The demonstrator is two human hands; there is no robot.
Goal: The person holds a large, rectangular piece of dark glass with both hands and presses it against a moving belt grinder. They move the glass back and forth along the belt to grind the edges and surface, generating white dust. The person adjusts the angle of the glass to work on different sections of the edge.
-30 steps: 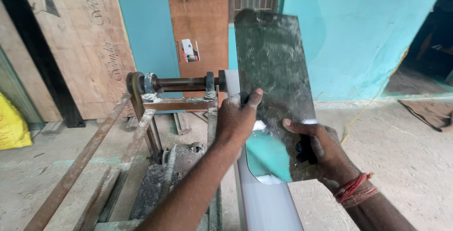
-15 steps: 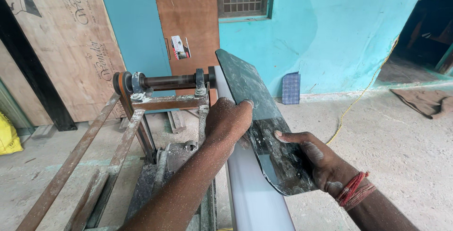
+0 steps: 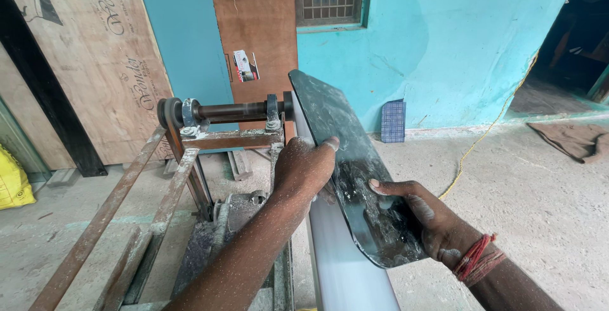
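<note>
Both hands grip a dark glass sheet (image 3: pixel 355 178), tilted against the white belt (image 3: pixel 336 254) of a rusty frame (image 3: pixel 209 152). The left hand (image 3: pixel 304 168) clasps its left edge; the right hand (image 3: pixel 412 219) holds its lower edge, thumb on top.

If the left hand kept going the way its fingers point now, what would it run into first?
The left hand already presses its fingertips against the dark glass sheet, so that sheet is first. It points up and to the right; past the sheet stands the turquoise wall, though depth is hard to judge.
</note>
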